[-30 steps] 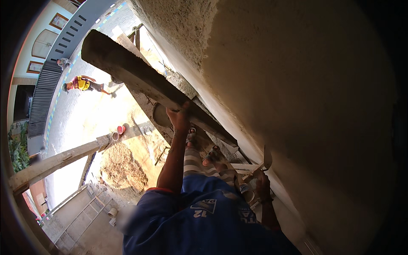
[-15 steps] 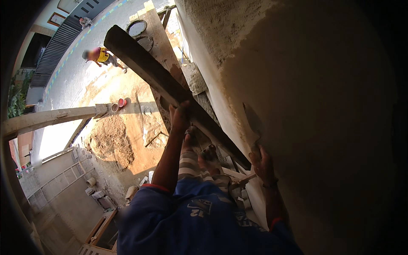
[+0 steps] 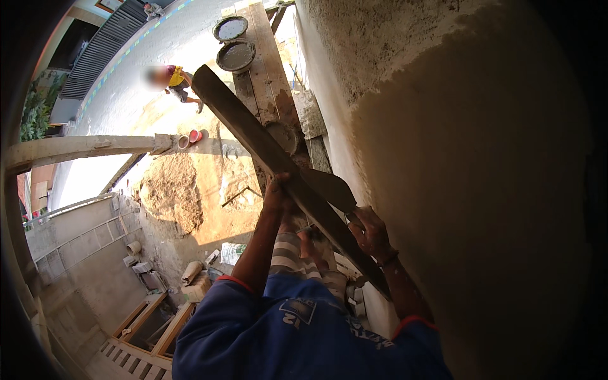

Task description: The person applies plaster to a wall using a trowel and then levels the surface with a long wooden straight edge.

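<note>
My left hand (image 3: 278, 192) is closed around the middle of a long straightedge board (image 3: 244, 130), which slants from upper left to lower right across my body. In my right hand (image 3: 370, 233) is the handle of a trowel (image 3: 329, 189); its dark blade lies against or right beside the board's edge, just past my left hand. Whether blade and board touch, I cannot tell. To my right rises the plastered wall (image 3: 443, 190), smooth and darker below a ragged edge, with a rougher patch (image 3: 392, 38) above it.
Wooden scaffold planks (image 3: 269, 82) run ahead of me, carrying a bucket of water (image 3: 230, 28) and a tub of mortar (image 3: 236, 57). Far below lie a sand heap (image 3: 171, 190) and a red bucket (image 3: 196, 135). A beam (image 3: 88, 147) crosses at left. Another person (image 3: 179, 82) walks on the ground.
The trowel has moved off the wall, leftward to the board, its blade turning over. The board has shifted slightly right and down in view. The person below has taken a step.
</note>
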